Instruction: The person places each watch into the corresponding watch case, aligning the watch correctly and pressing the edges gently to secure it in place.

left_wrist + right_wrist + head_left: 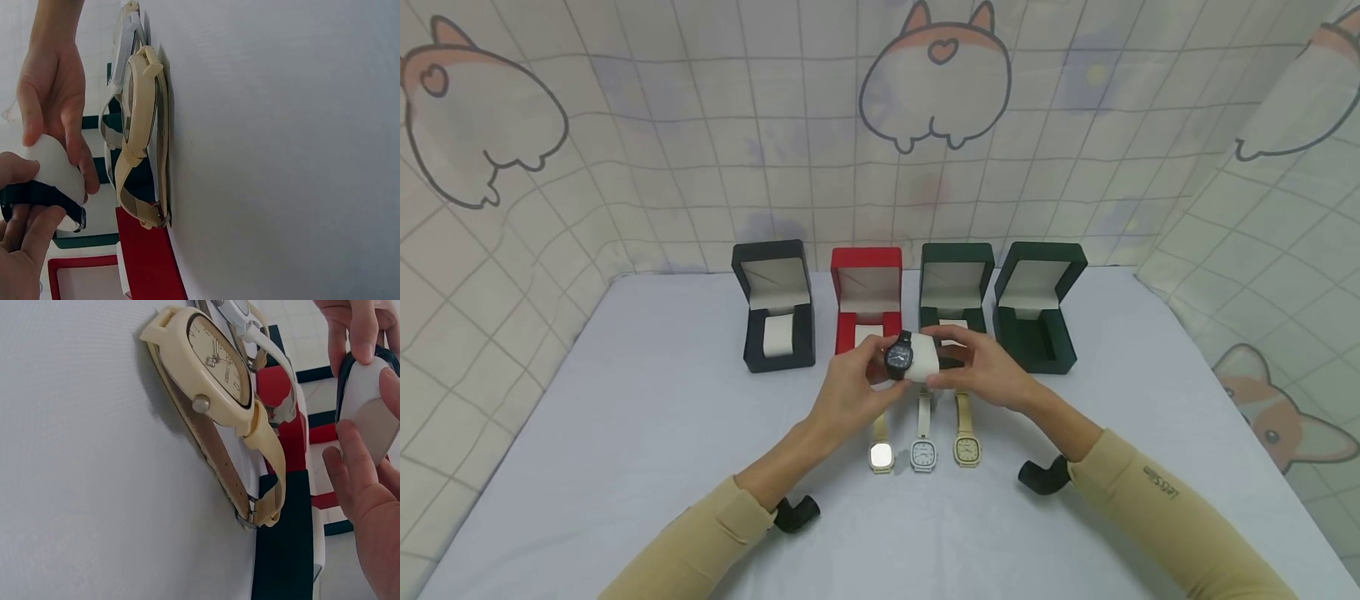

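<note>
Above the table, a black watch (898, 356) with a dark face is strapped around a white watch cushion (925, 360). My left hand (855, 377) pinches the watch from the left side, thumb below and fingers above. From the right, my right hand (981, 367) holds the bare end of the cushion between fingers and thumb. The left wrist view shows the dark strap (44, 194) running across the cushion (59, 164). Under the hands lie a cream watch (882, 457), a white watch (923, 454) and a gold-toned watch (967, 451).
Open watch boxes stand at the back: a black one (780, 364), a red one (867, 257), a green one (957, 252) and another green one (1060, 354) showing its dark green inside. White cushions sit in the other boxes. A patterned cloth (820, 183) hangs behind the white table (625, 400).
</note>
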A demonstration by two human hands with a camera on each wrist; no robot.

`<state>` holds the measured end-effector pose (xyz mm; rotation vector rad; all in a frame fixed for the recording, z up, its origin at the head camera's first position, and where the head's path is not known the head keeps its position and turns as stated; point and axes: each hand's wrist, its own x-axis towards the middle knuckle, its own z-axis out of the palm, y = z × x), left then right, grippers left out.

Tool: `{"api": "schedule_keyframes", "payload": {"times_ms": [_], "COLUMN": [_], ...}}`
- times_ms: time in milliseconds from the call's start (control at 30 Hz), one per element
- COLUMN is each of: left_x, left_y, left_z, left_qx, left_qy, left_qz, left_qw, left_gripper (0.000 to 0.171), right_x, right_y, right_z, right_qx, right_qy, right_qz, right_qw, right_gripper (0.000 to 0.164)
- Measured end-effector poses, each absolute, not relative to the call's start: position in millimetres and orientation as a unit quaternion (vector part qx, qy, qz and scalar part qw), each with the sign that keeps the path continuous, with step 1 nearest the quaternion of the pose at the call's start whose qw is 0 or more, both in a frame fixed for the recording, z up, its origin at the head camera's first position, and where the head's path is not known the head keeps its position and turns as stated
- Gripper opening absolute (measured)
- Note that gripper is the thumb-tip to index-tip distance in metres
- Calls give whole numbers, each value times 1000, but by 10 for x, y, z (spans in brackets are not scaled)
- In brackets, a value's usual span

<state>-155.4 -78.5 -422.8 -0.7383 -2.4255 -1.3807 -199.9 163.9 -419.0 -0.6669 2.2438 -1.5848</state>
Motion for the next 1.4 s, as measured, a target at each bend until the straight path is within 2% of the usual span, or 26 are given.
{"api": "schedule_keyframes", "payload": {"times_ms": [600,867,1033,1200,1400], "left_x": [-1585,-1598,-1606,-1607,-1585], "left_y": [-771,-780,-791,-794,-772], "left_z": [-4227,-4231,-4223,-4217,-4222], "left_qx": [-236,-217,-210,-207,-197], "left_qy": [-848,-842,-831,-827,-824], "left_qz": [-442,-478,-503,-509,-514], "left_qw": [171,126,110,115,133], "left_gripper": [47,49,49,47,46], "right_x": [-1996,-2006,-2005,-2013,-2029], "right_y": [1520,1508,1525,1542,1532], "right_z": [-4239,-4229,-4220,-4228,-4241], "right_qx": [-215,-210,-212,-222,-218], "right_qy": [782,785,779,759,756], "right_qz": [-569,-571,-578,-597,-604], "right_qw": [135,112,119,134,126], "right_gripper": [71,76,78,80,78]}}
